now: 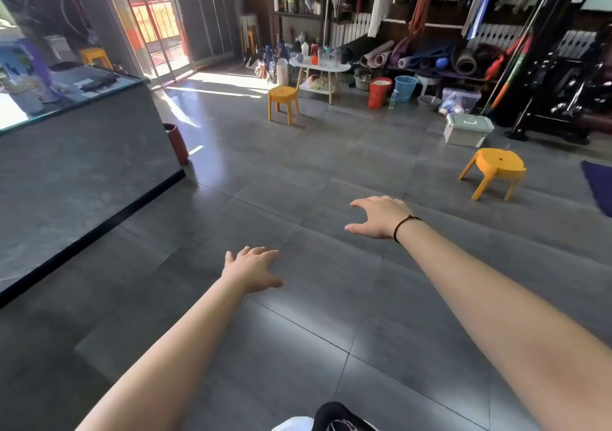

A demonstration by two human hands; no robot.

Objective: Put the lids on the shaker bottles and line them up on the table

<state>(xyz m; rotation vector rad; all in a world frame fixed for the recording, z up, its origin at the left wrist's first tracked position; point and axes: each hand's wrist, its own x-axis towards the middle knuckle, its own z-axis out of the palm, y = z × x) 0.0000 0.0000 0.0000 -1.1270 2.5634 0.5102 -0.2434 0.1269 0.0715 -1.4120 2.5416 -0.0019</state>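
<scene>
White table: a small oval white table on pale wooden legs stands at the far side of the room, with a cluster of bottles and clear cups on its top; too small to tell which are shaker bottles or whether any wears a lid.
Progress: nothing of the task looks begun, as far as can be judged; no lid or bottle is in hand, and no tidy row can be made out.
Left hand: the left hand is stretched forward over the grey tile floor, fingers spread, empty.
Right hand: the right hand, a dark band at its wrist, is held out with curled, parted fingers, gripping nothing.
Distance to the work: the table is well apart from both hands, beyond an orange stool.
What is left: likely everything, namely reaching the table, capping, lining up.
</scene>
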